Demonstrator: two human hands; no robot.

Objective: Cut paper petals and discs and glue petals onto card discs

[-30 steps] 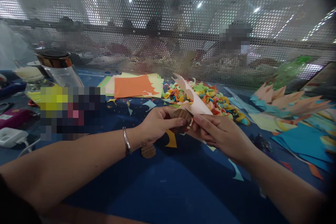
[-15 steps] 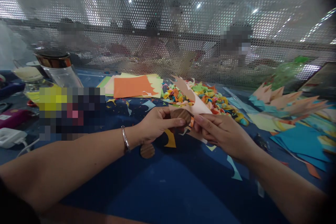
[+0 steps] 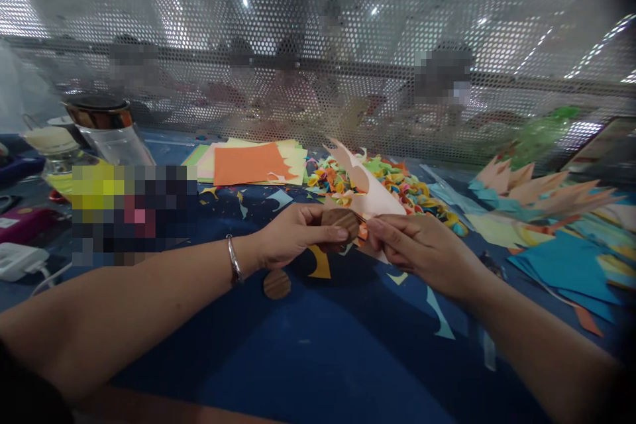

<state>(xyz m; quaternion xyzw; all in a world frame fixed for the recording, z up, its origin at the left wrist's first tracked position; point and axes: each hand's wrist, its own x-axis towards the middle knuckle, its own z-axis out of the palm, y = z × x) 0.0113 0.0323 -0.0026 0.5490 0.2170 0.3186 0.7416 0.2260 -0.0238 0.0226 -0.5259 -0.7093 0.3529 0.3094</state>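
My left hand [image 3: 293,235] is closed on a round wooden disc [image 3: 342,224], thumb on its face, with a pale pink sheet of paper [image 3: 370,187] behind it. That sheet curls upward and has curved pieces cut from its edge. Close by on the right, my right hand [image 3: 417,245] is pinched at the disc's edge. A thin dark tip shows at its fingers, but I cannot make out what it belongs to. A second wooden disc [image 3: 277,284] lies flat on the dark blue table, below my left wrist. An orange-yellow paper scrap [image 3: 320,264] lies under the hands.
Behind my hands is a heap of small coloured paper pieces [image 3: 432,202]. Stacked coloured sheets [image 3: 246,164] lie beside it. Blue paper [image 3: 571,271] and pointed peach paper pieces [image 3: 541,189] are at right. A lidded jar [image 3: 112,129] and white charger [image 3: 22,260] stand left.
The wooden disc in my left hand is turned slightly more toward me, and the pink paper has shifted a little. My right hand stays pinched at the disc's edge.
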